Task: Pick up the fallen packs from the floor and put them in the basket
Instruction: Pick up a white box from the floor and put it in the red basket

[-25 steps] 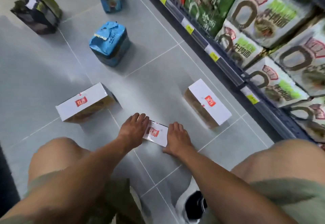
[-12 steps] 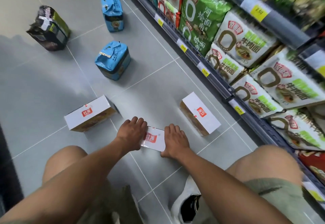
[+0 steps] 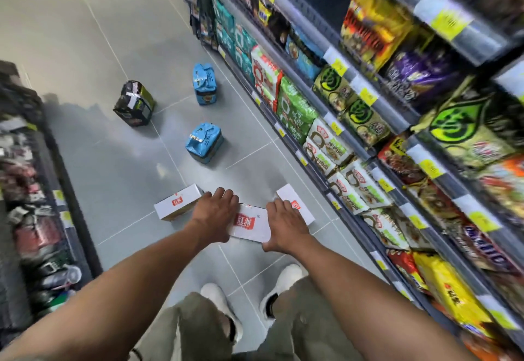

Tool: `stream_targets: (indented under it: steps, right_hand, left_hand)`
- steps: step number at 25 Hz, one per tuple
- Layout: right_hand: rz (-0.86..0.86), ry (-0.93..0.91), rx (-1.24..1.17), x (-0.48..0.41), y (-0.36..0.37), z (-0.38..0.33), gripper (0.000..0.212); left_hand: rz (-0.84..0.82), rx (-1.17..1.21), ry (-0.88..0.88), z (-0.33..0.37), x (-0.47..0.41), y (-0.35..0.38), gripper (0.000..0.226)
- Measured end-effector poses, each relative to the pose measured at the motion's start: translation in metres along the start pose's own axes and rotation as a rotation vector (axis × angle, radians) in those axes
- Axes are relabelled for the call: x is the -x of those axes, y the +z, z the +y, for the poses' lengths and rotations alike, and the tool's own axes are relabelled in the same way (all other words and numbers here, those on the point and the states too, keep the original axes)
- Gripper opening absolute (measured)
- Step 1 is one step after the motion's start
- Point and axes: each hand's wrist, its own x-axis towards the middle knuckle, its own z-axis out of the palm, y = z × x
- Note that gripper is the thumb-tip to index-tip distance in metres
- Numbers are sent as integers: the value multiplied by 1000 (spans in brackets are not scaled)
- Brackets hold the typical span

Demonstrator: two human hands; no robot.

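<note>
**One box in hand, five packs on the floor**

We see both grips clamped on one white box (image 3: 249,226), the red label facing up. The left grip (image 3: 217,213) wraps its left end and the right grip (image 3: 285,227) wraps its right end, thumb tucked under the near edge. We judge the box is off the floor (image 3: 113,162), since it overlaps the two boxes lying behind it.

Left to collect:
- left white box (image 3: 177,205), just beside the left grip
- right white box (image 3: 287,192), partly hidden by the right grip, close to the shelves (image 3: 368,134)
- near blue pack (image 3: 204,142), further up the aisle
- far blue pack (image 3: 204,84), beyond it
- dark pack (image 3: 134,104), off to the left of the blue ones

The basket is not in view, so we cannot tell if anything is in it. By our count this is an early stage: one pack picked up and not yet dropped off, five to go. The next move would be carrying this box to the basket, wherever it stands.
</note>
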Motion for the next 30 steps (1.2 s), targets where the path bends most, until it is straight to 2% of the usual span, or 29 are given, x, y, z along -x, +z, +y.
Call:
stream_targets:
  steps: [5, 11, 15, 21, 26, 30]
  right_hand:
    - [34, 14, -14, 50, -83, 18, 96]
    - [99, 158, -79, 77, -115, 65, 94]
    - [133, 328, -166, 98, -115, 87, 92]
    - [201, 641, -316, 133, -98, 86, 100]
    - [261, 863, -400, 170, -74, 65, 100]
    - [321, 1072, -508, 222, -43, 47, 98]
  left_hand:
    - [62, -51, 54, 10, 23, -99, 69]
    - [99, -119, 163, 42, -12, -156, 71]
    - [147, -179, 321, 62, -49, -179, 80]
    - [167, -313, 625, 96, -88, -207, 89]
    - [187, -421, 845, 133, -88, -218, 91]
    - [228, -496, 1069, 191, -65, -220, 86]
